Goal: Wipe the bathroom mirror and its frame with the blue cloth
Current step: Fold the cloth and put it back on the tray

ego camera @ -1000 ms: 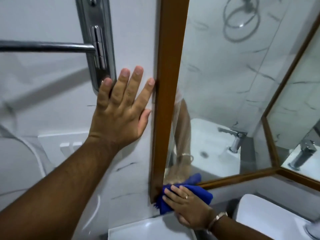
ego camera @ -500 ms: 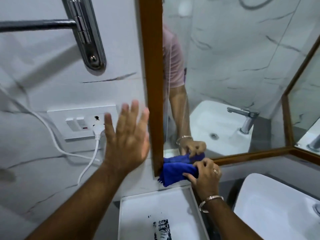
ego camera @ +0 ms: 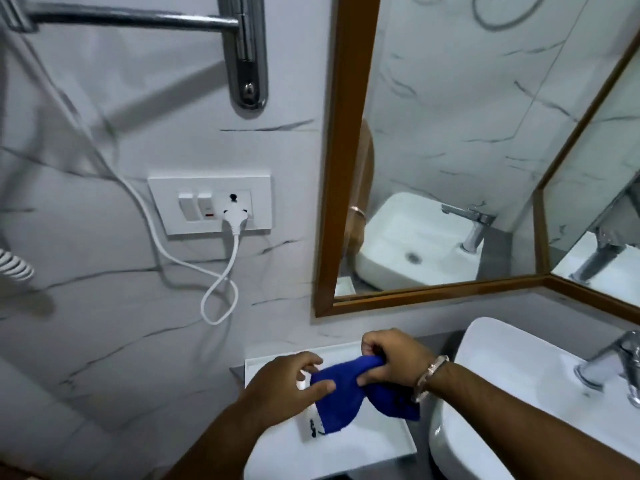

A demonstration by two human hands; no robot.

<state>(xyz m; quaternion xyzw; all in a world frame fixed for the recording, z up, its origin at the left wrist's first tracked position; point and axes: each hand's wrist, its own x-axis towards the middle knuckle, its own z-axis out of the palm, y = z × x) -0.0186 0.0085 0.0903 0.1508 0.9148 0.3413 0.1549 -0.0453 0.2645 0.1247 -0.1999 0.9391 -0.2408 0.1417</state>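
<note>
Seen from a head-worn camera looking down, a person's two bare hands hold a blue cloth in the air below a wall mirror. The right hand is closed on the cloth's upper edge, which is bunched between thumb and fingers; a metal bracelet circles that wrist. The left hand pinches the cloth's left edge between thumb and fingertips. The cloth hangs over a white tray, near its far edge, and is not touching the mirror. The mirror's brown wooden frame has its lower left corner just above the hands. A white basin with a chrome tap sits to the right. On the marble wall to the left are a white switch plate with a plug and looped cord, and above it a chrome rail.
</note>
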